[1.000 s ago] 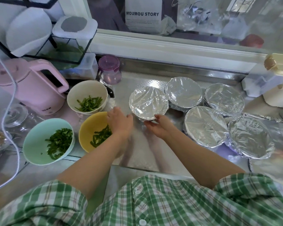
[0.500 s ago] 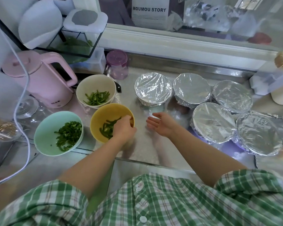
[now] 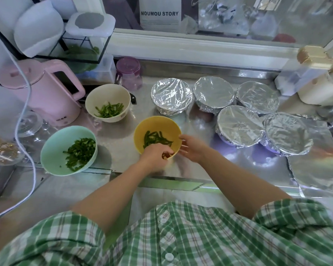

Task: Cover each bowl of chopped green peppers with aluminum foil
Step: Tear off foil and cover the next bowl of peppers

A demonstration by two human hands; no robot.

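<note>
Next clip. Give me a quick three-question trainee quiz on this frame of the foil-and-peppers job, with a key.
1. How many foil-covered bowls stand on the counter?
2. True or false: the left hand and right hand are both at the white bowl.
3. Where does the spare foil sheet lie? A. Under the kettle. B. At the counter's right end, by the covered bowls. C. Inside the mint bowl.
Key: 1. Five. 2. False: both are at the yellow bowl, the left hand holding its near rim. 3. B.
</note>
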